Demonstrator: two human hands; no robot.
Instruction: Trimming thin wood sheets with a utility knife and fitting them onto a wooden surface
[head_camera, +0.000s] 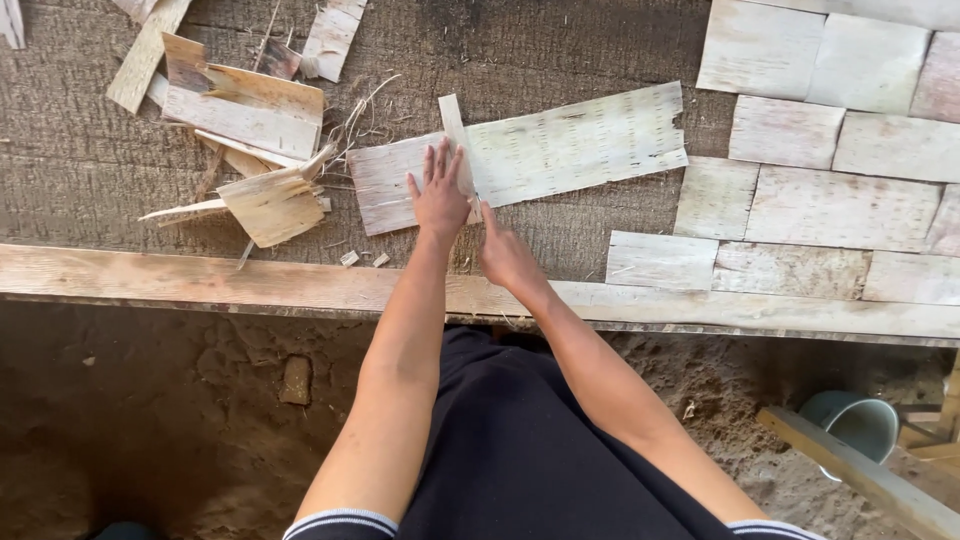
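Near the front edge of the table (120, 160), the left hand (440, 195) lies flat with fingers spread, pressing a narrow wooden strip (455, 125) down across a long pale bark sheet (560, 150). Just beside it, the right hand (505, 255) is loosely curled at the strip's near end; whether it grips a tool, I cannot tell. The strip stands roughly crosswise on the sheet, which stretches from the table's middle toward the right. Left of the sheet lies a heap of offcuts (245, 140), curled and overlapping, with loose fibres scattered about. Toward the table's right edge, cut rectangular pieces (830, 200) lie side by side in rows. A wooden beam (200, 285) runs along the front edge. Below, on the dirt floor (150, 420), stands a grey bucket (860, 420).
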